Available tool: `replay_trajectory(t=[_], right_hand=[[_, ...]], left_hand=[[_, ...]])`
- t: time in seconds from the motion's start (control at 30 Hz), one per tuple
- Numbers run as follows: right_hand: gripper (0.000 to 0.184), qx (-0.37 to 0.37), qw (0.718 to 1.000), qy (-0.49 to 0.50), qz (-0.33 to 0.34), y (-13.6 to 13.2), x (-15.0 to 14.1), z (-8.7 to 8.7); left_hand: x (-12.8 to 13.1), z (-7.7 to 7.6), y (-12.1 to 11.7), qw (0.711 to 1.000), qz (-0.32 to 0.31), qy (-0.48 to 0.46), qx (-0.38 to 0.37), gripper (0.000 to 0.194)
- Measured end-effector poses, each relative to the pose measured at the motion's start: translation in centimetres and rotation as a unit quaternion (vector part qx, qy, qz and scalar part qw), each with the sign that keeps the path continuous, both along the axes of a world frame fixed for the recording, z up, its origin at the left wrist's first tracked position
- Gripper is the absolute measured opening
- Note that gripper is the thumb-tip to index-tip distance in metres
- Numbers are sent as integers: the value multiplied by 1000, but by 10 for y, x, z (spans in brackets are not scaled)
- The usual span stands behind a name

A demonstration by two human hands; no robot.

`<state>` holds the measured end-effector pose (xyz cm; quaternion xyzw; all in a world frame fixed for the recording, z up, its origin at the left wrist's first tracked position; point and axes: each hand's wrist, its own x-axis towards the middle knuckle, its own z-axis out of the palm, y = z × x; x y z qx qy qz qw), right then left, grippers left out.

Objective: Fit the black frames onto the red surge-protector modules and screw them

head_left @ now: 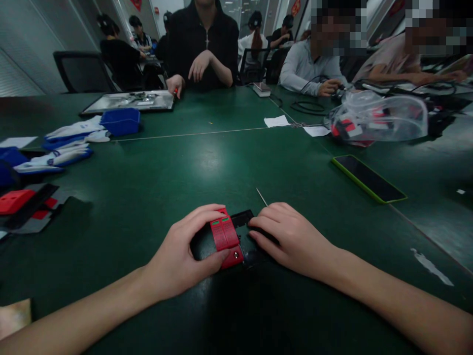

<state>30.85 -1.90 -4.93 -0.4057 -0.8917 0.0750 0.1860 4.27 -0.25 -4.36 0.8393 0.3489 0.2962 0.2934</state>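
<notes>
My left hand (185, 246) is closed around a small red plastic casing (224, 235), its thumb along the near edge and fingers over the far edge. The casing has two small green windows and a round metal spot near the thumb. A black and clear plastic part (242, 218) sticks out of its right side, just above the table. My right hand (288, 234) has curled fingers touching that part's right end. A thin metal shaft (262, 196) points up and left from behind the right hand's knuckles; its other end is hidden in or behind the hand.
A phone in a green case (369, 178) lies at right, near a clear plastic bag (391, 118) with red pieces. Left are gloves (70, 157), a blue bin (120, 122) and red-and-black parts (31, 207). Across the green table (177, 172), a person stands behind a flat panel (129, 101).
</notes>
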Motion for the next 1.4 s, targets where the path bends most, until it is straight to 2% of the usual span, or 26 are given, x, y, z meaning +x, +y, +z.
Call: replay_trajectory(t=[0.23, 0.37, 0.5, 0.83, 1.2, 1.27, 1.4], right_hand=[[23, -5, 1000, -3, 2, 0, 0, -1], [24, -6, 1000, -10, 3, -1, 0, -1], [25, 1, 1000, -13, 6, -1, 0, 0], [22, 24, 1000, 11, 12, 1, 3, -1], [29, -23, 996, 79, 36, 6, 6, -5], [30, -23, 996, 83, 34, 6, 6, -4], [30, -23, 998, 64, 10, 6, 5, -3]], left_hand=[[-8, -3, -2, 993, -90, -9, 75, 62], [-8, -4, -4, 985, -116, 1, 129, 68], [-9, -2, -5, 980, -130, 12, 151, 70], [-9, -5, -3, 988, -113, 14, 105, 66], [-8, -3, -2, 986, -143, 48, 73, 65], [-8, -5, -2, 985, -145, 61, 77, 73], [-7, -9, -1, 986, -121, 85, 78, 113]])
